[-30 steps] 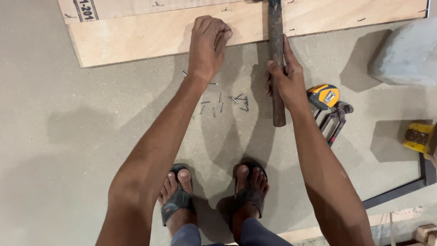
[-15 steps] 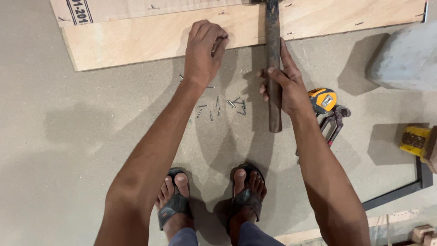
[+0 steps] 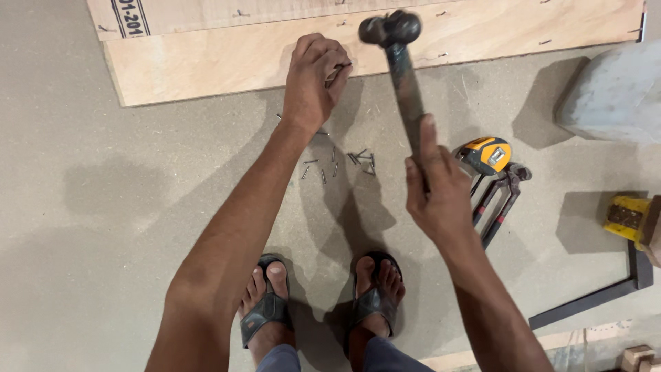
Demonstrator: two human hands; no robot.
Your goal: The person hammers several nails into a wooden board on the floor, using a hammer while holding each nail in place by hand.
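My right hand [image 3: 435,195] grips the lower end of a dark hammer [image 3: 402,76], raised above the floor with its head over the plywood edge. My left hand [image 3: 313,79] pinches a nail [image 3: 337,69] upright against the near edge of the pale plywood sheet [image 3: 220,55]. Several loose nails [image 3: 344,162] lie scattered on the floor between my arms. My two feet in dark sandals stand below.
An orange tape measure [image 3: 487,154] and red-handled pincers [image 3: 497,193] lie right of my hand. A grey block [image 3: 616,93] sits at the far right, a yellow tool [image 3: 630,213] and a dark metal bar [image 3: 592,296] below it.
The hammer has swung up and back off the plywood; my right hand moved toward me along the handle. My left hand stays at the board with the nail.
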